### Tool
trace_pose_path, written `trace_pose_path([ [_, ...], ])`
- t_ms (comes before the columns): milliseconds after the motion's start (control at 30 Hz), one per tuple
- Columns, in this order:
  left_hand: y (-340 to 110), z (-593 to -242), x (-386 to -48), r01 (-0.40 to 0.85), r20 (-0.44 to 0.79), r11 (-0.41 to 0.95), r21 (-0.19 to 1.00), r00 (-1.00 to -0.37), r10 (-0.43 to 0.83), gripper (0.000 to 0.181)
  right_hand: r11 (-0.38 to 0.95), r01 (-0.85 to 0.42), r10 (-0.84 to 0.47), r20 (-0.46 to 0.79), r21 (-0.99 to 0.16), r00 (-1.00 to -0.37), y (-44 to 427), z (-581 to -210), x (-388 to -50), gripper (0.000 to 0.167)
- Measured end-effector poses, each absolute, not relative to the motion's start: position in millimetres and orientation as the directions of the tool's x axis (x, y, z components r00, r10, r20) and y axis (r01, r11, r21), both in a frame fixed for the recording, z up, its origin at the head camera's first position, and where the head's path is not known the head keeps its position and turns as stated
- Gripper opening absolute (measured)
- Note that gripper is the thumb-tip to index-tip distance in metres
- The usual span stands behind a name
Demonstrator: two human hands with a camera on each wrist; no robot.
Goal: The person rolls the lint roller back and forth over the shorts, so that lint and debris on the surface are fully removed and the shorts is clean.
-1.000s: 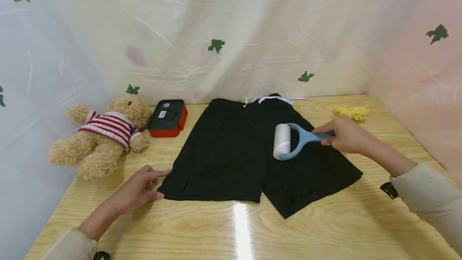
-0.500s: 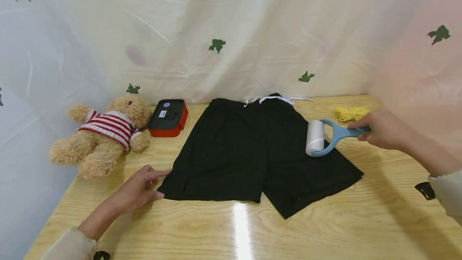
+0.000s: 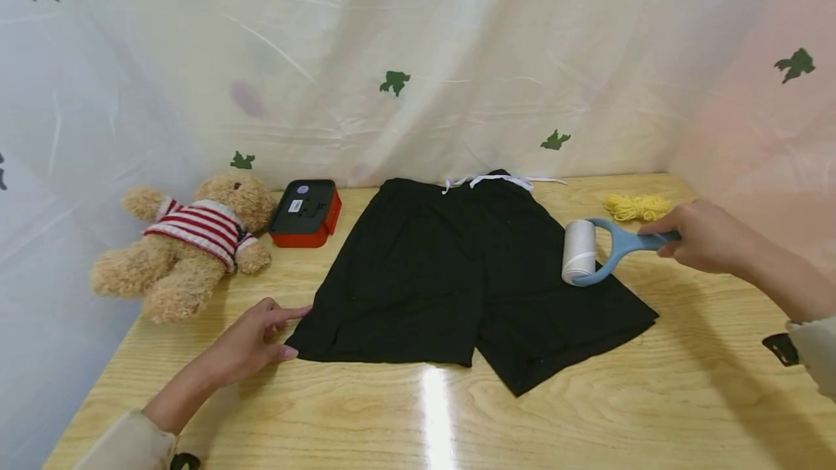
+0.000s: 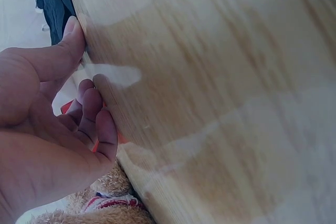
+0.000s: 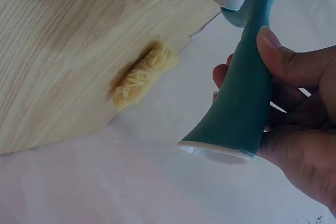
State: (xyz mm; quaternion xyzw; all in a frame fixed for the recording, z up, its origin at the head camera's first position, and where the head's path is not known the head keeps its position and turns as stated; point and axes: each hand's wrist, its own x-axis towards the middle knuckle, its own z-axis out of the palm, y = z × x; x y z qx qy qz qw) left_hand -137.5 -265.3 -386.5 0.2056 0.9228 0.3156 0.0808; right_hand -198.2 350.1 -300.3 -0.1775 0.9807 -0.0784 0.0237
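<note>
Black shorts point(image 3: 411, 274) lie spread on the wooden table, their white drawstring point(image 3: 499, 180) at the far waistband. At the near left corner of the shorts, my left hand point(image 3: 251, 343) touches the fabric edge with thumb and a straight index finger, which stand apart. My right hand point(image 3: 712, 238) grips the blue handle of a lint roller point(image 3: 579, 252), its white roll over the outer edge of the right leg. In the right wrist view, the thumb and fingers wrap the flared handle point(image 5: 231, 103). Whether the roll touches the cloth, I cannot tell.
A teddy bear point(image 3: 189, 238) in a striped sweater lies at the left. Beside it sits a black and red box point(image 3: 304, 215). Behind my right hand is a bundle of yellow cord point(image 3: 636, 206). A patterned cloth backdrop point(image 3: 457, 107) borders the table's back and sides.
My right hand has moved the lint roller rightward, from the middle of the right leg to its outer edge, slowing in the last half second. My left hand has stayed put.
</note>
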Motion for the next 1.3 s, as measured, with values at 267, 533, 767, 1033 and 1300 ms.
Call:
trace_pose_path([
  [267, -264.9, -385.5, -137.3, 0.312, -0.036, 0.725, 0.614, -0.907, 0.42, 0.063, 0.922, -0.335, -0.34, 0.005, -0.193, -0.94, 341.8, -295.5, -197.3, 0.04],
  [533, -265.0, -385.1, -137.1, 0.316, -0.031, 0.728, 0.609, -0.907, 0.421, 0.062, 0.9, -0.339, -0.316, 0.125, -0.273, -0.94, 301.6, -281.1, -208.1, 0.038],
  [767, -265.0, -386.1, -137.2, 0.323, -0.025, 0.726, 0.606, -0.905, 0.424, 0.062, 0.82, -0.456, -0.403, 0.218, -0.344, -0.889, 243.3, -278.2, -230.5, 0.035],
  [1033, -263.8, -386.1, -137.0, 0.315, -0.037, 0.73, 0.607, -0.906, 0.422, 0.061, 0.722, -0.557, -0.504, 0.239, -0.41, -0.83, 179.5, -289.7, -260.6, 0.035],
  [1300, -263.9, -385.1, -136.7, 0.316, -0.035, 0.734, 0.601, -0.907, 0.419, 0.062, 0.698, -0.59, -0.55, 0.224, -0.405, -0.804, 115.3, -309.7, -280.9, 0.034],
])
